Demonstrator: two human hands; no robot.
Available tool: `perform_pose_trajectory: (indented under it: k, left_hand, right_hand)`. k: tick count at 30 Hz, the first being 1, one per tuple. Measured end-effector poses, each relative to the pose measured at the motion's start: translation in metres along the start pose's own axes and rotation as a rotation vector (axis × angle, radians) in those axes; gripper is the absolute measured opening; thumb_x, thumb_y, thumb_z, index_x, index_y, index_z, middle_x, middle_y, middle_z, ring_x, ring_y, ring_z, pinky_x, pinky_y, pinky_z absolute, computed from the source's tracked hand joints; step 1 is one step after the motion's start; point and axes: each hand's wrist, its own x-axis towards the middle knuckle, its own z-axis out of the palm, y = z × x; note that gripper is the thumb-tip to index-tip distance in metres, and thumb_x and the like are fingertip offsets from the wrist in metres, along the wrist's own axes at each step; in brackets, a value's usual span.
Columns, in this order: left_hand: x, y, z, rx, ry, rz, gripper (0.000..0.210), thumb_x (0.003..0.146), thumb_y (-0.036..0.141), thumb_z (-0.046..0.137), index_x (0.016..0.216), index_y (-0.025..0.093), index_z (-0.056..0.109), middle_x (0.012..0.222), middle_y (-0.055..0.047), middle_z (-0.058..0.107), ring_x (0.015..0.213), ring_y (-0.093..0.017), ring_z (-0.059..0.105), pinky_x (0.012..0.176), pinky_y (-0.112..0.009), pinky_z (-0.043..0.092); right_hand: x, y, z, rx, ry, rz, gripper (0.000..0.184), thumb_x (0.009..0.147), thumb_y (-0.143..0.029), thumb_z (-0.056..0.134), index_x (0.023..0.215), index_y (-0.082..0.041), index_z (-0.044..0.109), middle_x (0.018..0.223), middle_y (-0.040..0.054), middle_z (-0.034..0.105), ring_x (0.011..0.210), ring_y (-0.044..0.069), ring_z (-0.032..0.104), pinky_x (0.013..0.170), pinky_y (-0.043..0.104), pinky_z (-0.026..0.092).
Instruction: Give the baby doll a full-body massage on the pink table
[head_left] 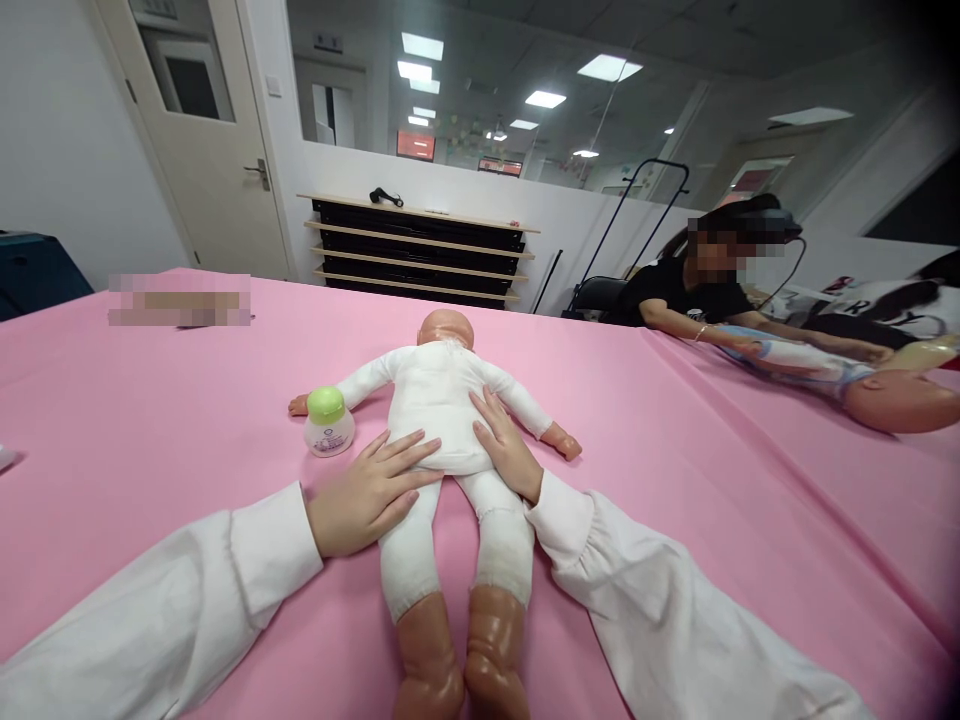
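A baby doll (439, 400) in a white cloth body lies face down on the pink table cover (247, 430), head away from me and feet toward me. Its arms are spread out to both sides. My left hand (367, 493) rests open across the doll's lower back and hip on the left, fingers pointing right. My right hand (508, 447) lies flat on the right side of its back, fingers stretched up and to the left. By the doll's left-side arm stands a small round jar (328, 425) with a green lid, close to my left hand.
To the right, a person in a black top (667, 295) has both hands on another doll (817, 375). A blurred-out object (180, 300) lies at the far left of the table. Behind are a shelf rack (420, 240), a door (202, 140) and a wide window.
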Motion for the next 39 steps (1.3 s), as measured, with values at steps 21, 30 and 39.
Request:
perform_pose_trajectory:
  k: [21, 30, 39]
  left_hand:
    - [-0.001, -0.003, 0.001, 0.046, 0.011, 0.008, 0.038, 0.092, 0.027, 0.029, 0.127, 0.03, 0.045, 0.145, 0.002, 0.026, 0.135, -0.022, 0.018, 0.107, -0.053, 0.021]
    - [-0.001, -0.004, 0.002, 0.05, 0.027, 0.011, 0.038, 0.092, 0.027, 0.029, 0.125, 0.03, 0.047, 0.144, 0.001, 0.028, 0.135, -0.023, 0.02, 0.107, -0.052, 0.022]
    - [-0.001, -0.004, 0.002, 0.072, 0.006, 0.014, 0.038, 0.092, 0.027, 0.029, 0.126, 0.03, 0.046, 0.145, 0.001, 0.028, 0.135, -0.023, 0.02, 0.106, -0.052, 0.023]
  right_hand:
    - [-0.009, -0.009, -0.005, -0.177, -0.106, -0.595, 0.039, 0.092, -0.034, 0.032, 0.129, -0.027, 0.042, 0.138, 0.003, 0.039, 0.132, 0.021, 0.028, 0.108, 0.049, 0.02]
    - [-0.009, -0.007, -0.005, -0.162, -0.101, -0.538, 0.039, 0.092, -0.034, 0.031, 0.128, -0.026, 0.043, 0.137, 0.0028, 0.04, 0.132, 0.018, 0.028, 0.108, 0.047, 0.02]
    - [-0.008, -0.007, -0.004, -0.144, -0.108, -0.523, 0.039, 0.093, -0.036, 0.029, 0.128, -0.027, 0.044, 0.137, 0.0031, 0.04, 0.132, 0.019, 0.028, 0.108, 0.048, 0.018]
